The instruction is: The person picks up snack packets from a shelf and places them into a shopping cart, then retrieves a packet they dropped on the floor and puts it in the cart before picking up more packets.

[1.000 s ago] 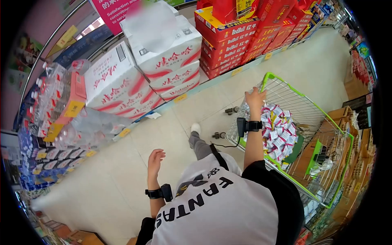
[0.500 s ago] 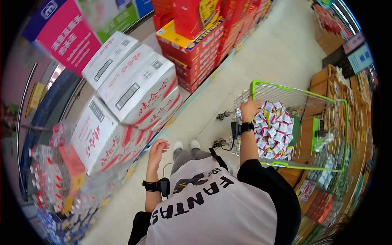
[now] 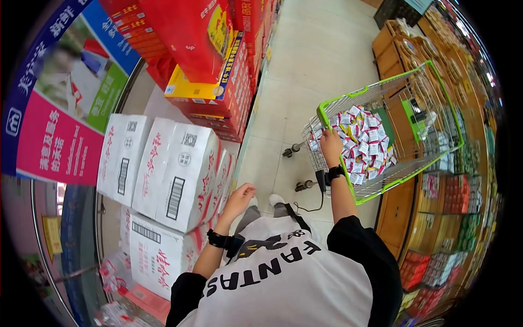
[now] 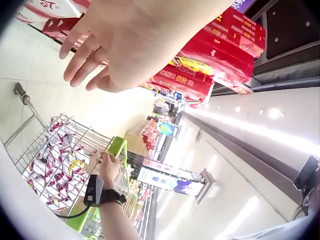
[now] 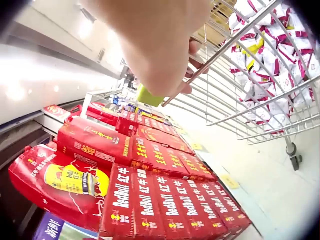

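Observation:
My right hand (image 3: 330,147) grips the near end of a wire shopping cart with a green rim (image 3: 322,115). In the right wrist view its fingers (image 5: 194,47) curl round the metal wire beside a green corner piece. Many small white, pink and yellow packets (image 3: 362,143) lie heaped in the cart at this end. My left hand (image 3: 238,200) hangs free beside my body, near the stacked white cartons (image 3: 180,169). Its fingers are loosely bent and hold nothing, as the left wrist view also shows. A black camera strap sits on each wrist.
Red drink boxes (image 3: 231,98) and a big red bag (image 3: 188,38) stand ahead on the left. Wooden shelves of packed goods (image 3: 436,218) line the right side. A tiled aisle (image 3: 310,54) runs forward between them. A pink sign panel (image 3: 57,141) stands behind the cartons.
The view has turned rightward, so cartons, red boxes and cart have shifted and rotated in it. The feet have stepped on. My right hand has kept its grip on the cart; the left stays free.

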`<action>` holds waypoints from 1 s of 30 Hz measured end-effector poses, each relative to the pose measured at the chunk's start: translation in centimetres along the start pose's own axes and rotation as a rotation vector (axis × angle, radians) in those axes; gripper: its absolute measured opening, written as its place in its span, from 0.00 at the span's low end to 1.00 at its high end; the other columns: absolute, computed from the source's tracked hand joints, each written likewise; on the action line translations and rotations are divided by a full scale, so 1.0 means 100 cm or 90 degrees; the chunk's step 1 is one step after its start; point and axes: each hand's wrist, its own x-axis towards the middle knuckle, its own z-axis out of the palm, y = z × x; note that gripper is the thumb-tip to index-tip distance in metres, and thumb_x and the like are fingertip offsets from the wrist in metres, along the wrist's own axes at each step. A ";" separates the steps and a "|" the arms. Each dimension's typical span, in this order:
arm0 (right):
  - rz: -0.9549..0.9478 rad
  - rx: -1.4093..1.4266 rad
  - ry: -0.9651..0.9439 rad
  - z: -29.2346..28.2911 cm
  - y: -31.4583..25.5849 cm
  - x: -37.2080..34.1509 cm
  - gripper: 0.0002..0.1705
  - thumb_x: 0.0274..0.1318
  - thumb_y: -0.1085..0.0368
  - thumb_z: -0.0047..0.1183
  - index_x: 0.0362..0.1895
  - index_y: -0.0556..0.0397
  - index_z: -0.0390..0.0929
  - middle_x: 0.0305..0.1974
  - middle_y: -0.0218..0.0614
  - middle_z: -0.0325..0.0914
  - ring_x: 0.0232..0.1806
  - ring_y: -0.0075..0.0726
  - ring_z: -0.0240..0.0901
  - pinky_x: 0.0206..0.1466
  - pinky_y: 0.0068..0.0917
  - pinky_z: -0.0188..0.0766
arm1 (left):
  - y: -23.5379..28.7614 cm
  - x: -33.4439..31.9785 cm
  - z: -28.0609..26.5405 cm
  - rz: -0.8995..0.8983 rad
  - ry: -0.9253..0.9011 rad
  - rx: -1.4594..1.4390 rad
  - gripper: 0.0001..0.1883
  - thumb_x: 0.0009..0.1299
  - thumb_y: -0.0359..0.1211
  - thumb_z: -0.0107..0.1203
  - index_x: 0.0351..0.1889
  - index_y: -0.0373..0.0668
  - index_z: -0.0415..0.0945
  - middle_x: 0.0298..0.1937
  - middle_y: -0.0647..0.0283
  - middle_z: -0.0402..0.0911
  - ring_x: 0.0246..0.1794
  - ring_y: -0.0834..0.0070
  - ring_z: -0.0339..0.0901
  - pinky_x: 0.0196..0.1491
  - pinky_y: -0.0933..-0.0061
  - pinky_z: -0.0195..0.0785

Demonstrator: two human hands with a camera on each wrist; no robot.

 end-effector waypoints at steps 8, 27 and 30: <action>-0.023 -0.067 0.016 -0.027 0.019 -0.034 0.06 0.37 0.64 0.48 0.21 0.52 0.73 0.24 0.39 0.67 0.25 0.43 0.68 0.26 0.36 0.65 | -0.007 0.038 -0.009 0.021 -0.072 0.020 0.08 0.62 0.28 0.42 0.38 0.37 0.68 0.31 0.63 0.73 0.34 0.77 0.71 0.40 0.78 0.62; 0.055 0.217 -0.222 -0.061 0.051 -0.070 0.06 0.35 0.61 0.52 0.22 0.47 0.76 0.37 0.39 0.68 0.39 0.46 0.65 0.41 0.35 0.63 | 0.032 0.295 0.059 -0.078 -0.278 0.025 0.10 0.60 0.32 0.40 0.35 0.42 0.70 0.29 0.63 0.75 0.28 0.79 0.72 0.32 0.81 0.62; 0.037 0.245 -0.319 -0.066 0.056 -0.065 0.08 0.39 0.59 0.51 0.24 0.47 0.77 0.37 0.42 0.68 0.39 0.47 0.65 0.43 0.36 0.62 | 0.043 0.339 0.081 -0.104 -0.353 0.051 0.10 0.60 0.33 0.39 0.35 0.42 0.70 0.29 0.64 0.75 0.28 0.79 0.72 0.31 0.81 0.61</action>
